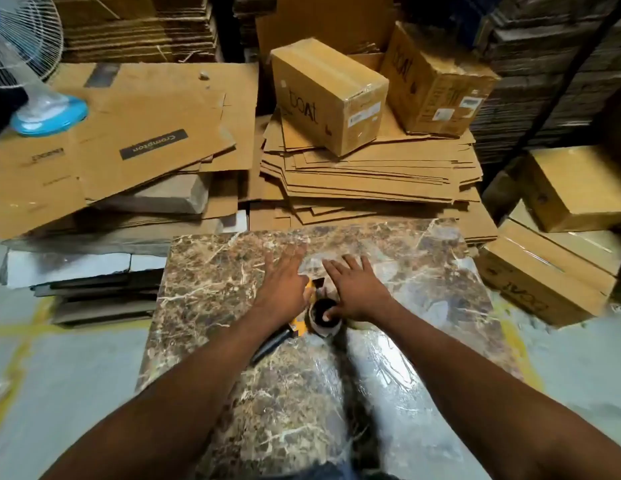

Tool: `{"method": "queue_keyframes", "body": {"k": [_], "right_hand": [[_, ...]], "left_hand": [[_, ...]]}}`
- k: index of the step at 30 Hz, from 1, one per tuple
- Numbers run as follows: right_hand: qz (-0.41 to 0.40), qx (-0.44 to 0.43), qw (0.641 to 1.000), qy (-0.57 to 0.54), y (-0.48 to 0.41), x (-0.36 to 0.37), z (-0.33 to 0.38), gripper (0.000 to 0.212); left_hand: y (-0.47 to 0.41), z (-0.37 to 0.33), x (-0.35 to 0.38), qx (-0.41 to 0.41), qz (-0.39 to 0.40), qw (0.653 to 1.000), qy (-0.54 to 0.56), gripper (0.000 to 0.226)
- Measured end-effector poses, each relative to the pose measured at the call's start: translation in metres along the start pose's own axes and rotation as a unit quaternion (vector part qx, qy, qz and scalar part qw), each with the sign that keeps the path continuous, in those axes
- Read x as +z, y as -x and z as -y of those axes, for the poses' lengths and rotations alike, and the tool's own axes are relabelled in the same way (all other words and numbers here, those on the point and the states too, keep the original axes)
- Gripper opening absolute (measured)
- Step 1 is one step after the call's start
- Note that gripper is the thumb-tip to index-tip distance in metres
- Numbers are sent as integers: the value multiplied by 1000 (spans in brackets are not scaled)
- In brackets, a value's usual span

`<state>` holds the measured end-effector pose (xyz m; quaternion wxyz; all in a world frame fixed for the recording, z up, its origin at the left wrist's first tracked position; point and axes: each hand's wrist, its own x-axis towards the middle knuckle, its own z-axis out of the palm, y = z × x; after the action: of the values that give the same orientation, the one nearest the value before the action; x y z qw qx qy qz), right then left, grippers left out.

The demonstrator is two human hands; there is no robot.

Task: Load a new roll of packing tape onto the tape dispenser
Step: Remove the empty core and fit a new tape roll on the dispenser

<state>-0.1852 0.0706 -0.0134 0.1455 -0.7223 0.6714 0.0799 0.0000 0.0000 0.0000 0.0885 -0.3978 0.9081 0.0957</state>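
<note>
On the marble-patterned tabletop (388, 358), wrapped in clear shiny film, lies the tape dispenser (297, 318), and everything else can be placed from it. Its black handle (272, 341) slants toward the person, the yellow body (301, 326) shows just above that, and a dark blade end (317, 283) pokes out on the far side between the two hands.

The left hand (283, 287) lies over the dispenser's left side with fingers spread flat and reaching away from the person; the palm covers the frame, so whether it presses or only rests there cannot be told, but it is not closed around anything.

The right hand (354, 289) sits just right of the dispenser, fingers splayed, with its thumb dipping into the dark hollow of the tape roll (324, 318). The roll (pale sides, dark core) sits at the dispenser's right side, touching the yellow body; whether it is fully seated on the hub is hidden.

Beyond the dispenser, past the table's far edge, is a stack of flattened cartons (371, 174) with a taped "boAt" box (328, 95) on top. Far left of the dispenser stands a pedestal fan (28, 57) with a blue base.
</note>
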Motion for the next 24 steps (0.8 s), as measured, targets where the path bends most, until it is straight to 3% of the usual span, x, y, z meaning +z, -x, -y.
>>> {"method": "queue_keyframes", "body": {"k": [6,12,14,20,24], "right_hand": [[74,-11,997,37,2,65,2,108],[49,-9,999,-8,-3,79,-2,111],[39,-7,999,-30,-7,75,-4,101],[61,-19,997,-40,-28,68,-12,44],[103,-63,992,-40,-46,65,-11,42]], "left_hand": [[1,-15,42,-45,50,997,40,34],[-2,-11,71,-94,75,990,73,31],[-6,-8,79,-119,73,985,102,34],[-15,-6,91,-135,99,980,107,42],[-17,-4,92,-127,94,983,94,48]]}}
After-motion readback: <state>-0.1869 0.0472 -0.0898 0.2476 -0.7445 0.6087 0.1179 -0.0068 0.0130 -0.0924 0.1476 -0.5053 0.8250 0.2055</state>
